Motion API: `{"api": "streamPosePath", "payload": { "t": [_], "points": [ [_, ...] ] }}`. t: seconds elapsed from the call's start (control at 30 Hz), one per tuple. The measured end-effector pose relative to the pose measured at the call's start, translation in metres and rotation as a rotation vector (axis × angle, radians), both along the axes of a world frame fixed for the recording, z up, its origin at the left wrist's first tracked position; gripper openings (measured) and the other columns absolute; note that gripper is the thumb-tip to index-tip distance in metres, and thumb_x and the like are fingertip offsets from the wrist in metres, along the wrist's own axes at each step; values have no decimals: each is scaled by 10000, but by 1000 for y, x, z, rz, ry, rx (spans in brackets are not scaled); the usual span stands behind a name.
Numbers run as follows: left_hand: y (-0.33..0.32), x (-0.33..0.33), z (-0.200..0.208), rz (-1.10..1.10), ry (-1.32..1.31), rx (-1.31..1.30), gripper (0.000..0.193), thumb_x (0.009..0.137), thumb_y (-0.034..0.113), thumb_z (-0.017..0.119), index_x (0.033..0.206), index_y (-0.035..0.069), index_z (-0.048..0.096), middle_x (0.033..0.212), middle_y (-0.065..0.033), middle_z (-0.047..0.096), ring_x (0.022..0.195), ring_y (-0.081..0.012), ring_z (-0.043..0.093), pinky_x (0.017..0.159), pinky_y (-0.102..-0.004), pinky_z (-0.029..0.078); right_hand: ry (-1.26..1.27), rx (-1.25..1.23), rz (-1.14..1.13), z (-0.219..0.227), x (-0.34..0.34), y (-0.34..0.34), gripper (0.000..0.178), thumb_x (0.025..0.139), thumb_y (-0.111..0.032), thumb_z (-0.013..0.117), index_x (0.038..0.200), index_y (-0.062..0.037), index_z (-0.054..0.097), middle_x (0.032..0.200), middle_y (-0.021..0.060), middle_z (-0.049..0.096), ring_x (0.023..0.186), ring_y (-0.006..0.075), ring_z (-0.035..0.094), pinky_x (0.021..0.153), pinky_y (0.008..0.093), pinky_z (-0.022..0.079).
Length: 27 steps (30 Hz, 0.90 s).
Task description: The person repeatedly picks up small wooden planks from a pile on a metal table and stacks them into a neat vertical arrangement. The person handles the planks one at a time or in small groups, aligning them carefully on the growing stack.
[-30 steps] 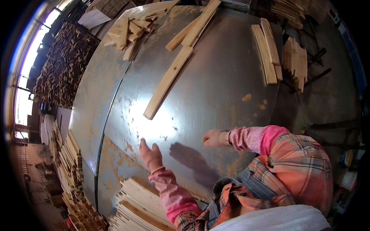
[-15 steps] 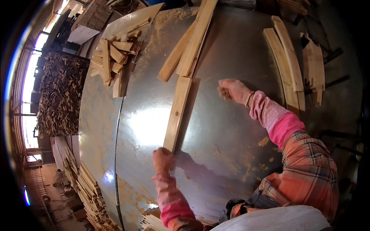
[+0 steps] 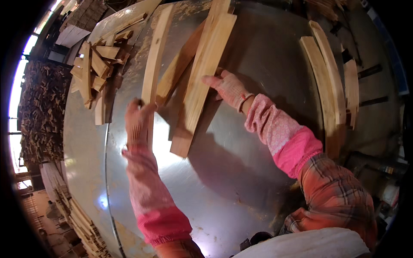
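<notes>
My left hand [image 3: 140, 120], in an orange knit glove, is closed round the near end of a pale wooden board [image 3: 158, 56] that points away from me. My right hand [image 3: 232, 89], gloved alike, grips the right edge of a wider wooden board [image 3: 206, 73], thumb on top and the other fingers mostly hidden beneath. That board's near end shows above the shiny metal table [image 3: 245, 172]. Between the two held boards, a darker, shaded board [image 3: 177, 75] lies slanted, partly covered. Another board [image 3: 220, 7] shows behind the right-hand one.
Short wood offcuts [image 3: 99, 69] are heaped at the table's far left. Long boards [image 3: 330, 73] lie along the right side, with more wood [image 3: 351, 90] beyond. A large stack of wood pieces [image 3: 45, 112] stands left of the table, and narrow strips [image 3: 84, 219] lie at lower left.
My left hand has moved up and left with its board, now apart from the others. My right hand, empty before, has moved left and taken hold of a board.
</notes>
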<state>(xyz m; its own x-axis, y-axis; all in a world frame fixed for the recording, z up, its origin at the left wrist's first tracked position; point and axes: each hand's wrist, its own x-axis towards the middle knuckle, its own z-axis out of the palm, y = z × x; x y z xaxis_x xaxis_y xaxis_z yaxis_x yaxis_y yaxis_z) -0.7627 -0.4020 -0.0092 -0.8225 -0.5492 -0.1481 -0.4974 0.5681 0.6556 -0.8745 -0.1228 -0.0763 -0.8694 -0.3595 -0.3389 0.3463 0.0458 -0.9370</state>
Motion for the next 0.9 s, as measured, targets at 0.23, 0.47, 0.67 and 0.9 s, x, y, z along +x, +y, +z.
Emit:
{"api": "streamPosePath", "payload": {
  "t": [0.23,0.47,0.67,0.9],
  "points": [
    [60,-33,-52,-11,-22,-42,419,795,381,766,1037,44,713,1041,-196,734,1003,-389,701,905,-437,544,3,5,96,11,16,-27,491,827,-290,851,1178,21,702,1061,104,754,934,183,703,835,332,562],
    [104,141,-56,191,-331,16,557,777,291,757,1257,74,579,1271,-197,634,1181,-439,623,1005,-504,522,59,137,276,6,132,-21,693,786,-264,829,1387,-34,572,1241,202,712,1163,322,692,1003,395,528],
    [199,358,-59,461,-371,-87,712,752,379,820,1294,22,526,1231,-252,605,1176,-440,595,998,-506,509,-24,258,661,23,294,17,631,818,-310,741,1387,-84,590,1244,198,709,1193,353,668,1034,409,515],
    [304,500,-20,867,-526,53,666,732,390,832,1217,10,581,1223,-269,632,1150,-459,625,986,-506,527,281,620,966,50,424,64,727,814,-217,815,1430,-26,480,1330,210,644,1217,357,630,1043,437,502]
  ]
}}
